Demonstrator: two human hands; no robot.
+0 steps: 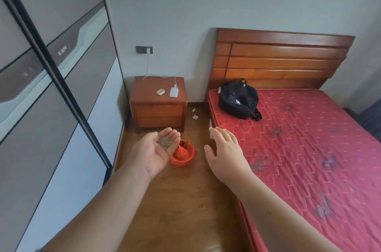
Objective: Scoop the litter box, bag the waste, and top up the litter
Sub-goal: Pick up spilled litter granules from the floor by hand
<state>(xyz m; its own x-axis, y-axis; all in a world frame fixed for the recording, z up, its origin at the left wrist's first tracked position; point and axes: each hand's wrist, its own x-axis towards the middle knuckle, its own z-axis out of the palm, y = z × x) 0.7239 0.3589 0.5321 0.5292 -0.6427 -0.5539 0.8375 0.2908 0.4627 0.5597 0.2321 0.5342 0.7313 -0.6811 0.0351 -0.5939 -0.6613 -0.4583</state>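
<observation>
Two bare hands were stretched forward above a brown wooden floor (185, 200). The left hand (156, 152) lay palm up, fingers together and only gently cupped, carrying a small heap of grey-brown litter granules (164, 142) at the base of the fingers; nothing was pinched or gripped. Just beyond and to the right of that hand's fingertips, partly hidden behind them, a small round orange-red plastic bin (181, 162) stood on the floor, lined with a red plastic bag (183, 151) that held some dark matter at its far side. The right hand (224, 152) hovered palm down to the right of the bin, fingers straight and slightly spread, thumb held apart, touching nothing; it lay over the near edge of a bed with a red quilted mattress (299, 138). A black fabric backpack (238, 98) rested on the mattress beneath a slatted reddish-brown wooden headboard (278, 60). Behind the bin stood a reddish-brown wooden bedside cabinet (158, 107), bearing a white rectangular charging block (173, 92) and a small white rounded device (160, 92); a white cable ran up to a dark wall socket (144, 49). Some white paper scraps (194, 113) lay on the floor between cabinet and bed. A grey-and-white sliding-door wardrobe (51, 87) filled the left side.
</observation>
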